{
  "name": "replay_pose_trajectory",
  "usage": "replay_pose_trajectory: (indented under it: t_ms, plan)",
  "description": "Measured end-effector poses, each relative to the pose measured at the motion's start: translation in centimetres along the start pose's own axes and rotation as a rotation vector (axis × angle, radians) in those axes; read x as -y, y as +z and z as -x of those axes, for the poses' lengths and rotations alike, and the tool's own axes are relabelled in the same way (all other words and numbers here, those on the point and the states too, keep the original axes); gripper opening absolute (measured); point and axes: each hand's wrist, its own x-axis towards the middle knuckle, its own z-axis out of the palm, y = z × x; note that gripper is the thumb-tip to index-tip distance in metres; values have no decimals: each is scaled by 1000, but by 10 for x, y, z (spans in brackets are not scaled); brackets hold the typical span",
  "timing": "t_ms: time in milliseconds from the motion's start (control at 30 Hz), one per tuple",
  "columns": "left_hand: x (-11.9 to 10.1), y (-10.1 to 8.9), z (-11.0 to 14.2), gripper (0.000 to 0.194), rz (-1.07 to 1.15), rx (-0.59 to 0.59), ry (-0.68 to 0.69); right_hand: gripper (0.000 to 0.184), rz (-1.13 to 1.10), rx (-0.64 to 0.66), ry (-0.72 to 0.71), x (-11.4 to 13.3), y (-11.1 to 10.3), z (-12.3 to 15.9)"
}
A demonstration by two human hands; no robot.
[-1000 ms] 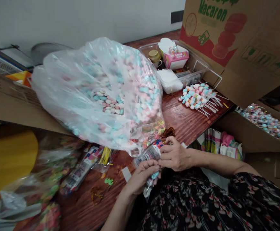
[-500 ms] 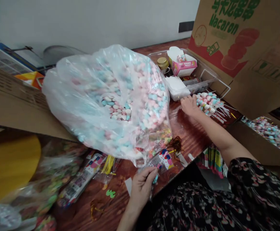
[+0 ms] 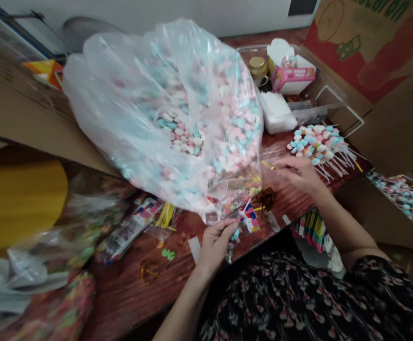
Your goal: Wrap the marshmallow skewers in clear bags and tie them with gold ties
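Note:
My left hand (image 3: 215, 244) is closed at the table's front edge, pinching a bagged candy stick (image 3: 235, 234). Blue candy and a white stick show beside the fingertips; the clear wrapper is partly hidden by the hand. Next to it lies a wrapper with a red, blue and white print (image 3: 251, 221). Over the tabletop, my right hand (image 3: 299, 174) holds a thin gold twist tie (image 3: 268, 165) between thumb and fingers. Just beyond that hand lies a pile of candy skewers (image 3: 316, 144) in pink, white and blue, sticks toward me.
A big clear bag of pastel candies (image 3: 171, 104) fills the middle. Behind right stands a plastic bin (image 3: 334, 97) beside a Macaron carton (image 3: 380, 61). Yellow twist ties (image 3: 166, 215) and packed wrappers (image 3: 131, 227) lie left. An open box of wrapped candies (image 3: 401, 196) stands right.
My right hand has come back from beside the white stack and skewers, and a gold twist tie now shows in its fingers. My left hand keeps its hold; the white stick now shows.

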Motion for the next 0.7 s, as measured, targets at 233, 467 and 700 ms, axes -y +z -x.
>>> replay_pose_trajectory:
  t_ms: [233,467,700]
  plan:
    - [-2,31,1,20,96,50,128,33,-277,27,-301,64,75,82]
    - [2,27,23,17,17,13,216,36,-235,71,-332,56,83,89]
    - [17,27,21,23,28,-43,239,35,-218,-4,-309,61,90,101]
